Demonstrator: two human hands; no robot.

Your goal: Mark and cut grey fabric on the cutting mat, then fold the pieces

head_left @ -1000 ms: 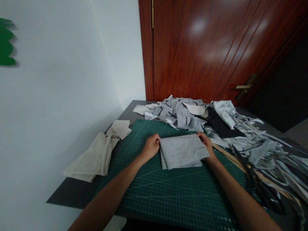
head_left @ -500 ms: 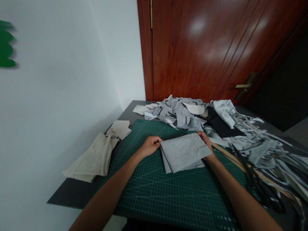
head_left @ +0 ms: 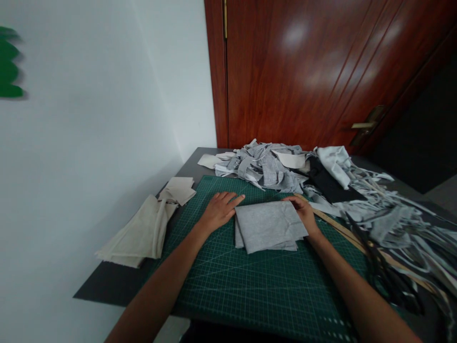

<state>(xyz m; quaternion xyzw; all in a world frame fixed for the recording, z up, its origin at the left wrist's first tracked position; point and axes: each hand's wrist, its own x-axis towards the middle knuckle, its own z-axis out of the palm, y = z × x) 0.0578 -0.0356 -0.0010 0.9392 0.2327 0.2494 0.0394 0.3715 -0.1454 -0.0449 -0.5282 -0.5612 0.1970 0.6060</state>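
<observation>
A folded grey cloth [head_left: 269, 224] lies on the green cutting mat [head_left: 250, 286], its layers slightly out of line along the lower edge. At its upper left corner is my left hand [head_left: 222, 208], fingers stretched out and the thumb beside the cloth's edge, holding nothing. My right hand [head_left: 302, 212] grips the cloth's upper right edge; some of its fingertips are hidden by the fabric.
Grey fabric scraps [head_left: 267, 166] are heaped at the back, with a black cloth [head_left: 330, 183] to their right. Black scissors [head_left: 383, 271] and a wooden ruler [head_left: 337, 227] lie right. Beige cloth [head_left: 143, 233] sits by the left wall.
My left hand has let go of the cloth's corner and its fingers have spread. The cloth has come down flatter and slightly left, with my right hand still on it.
</observation>
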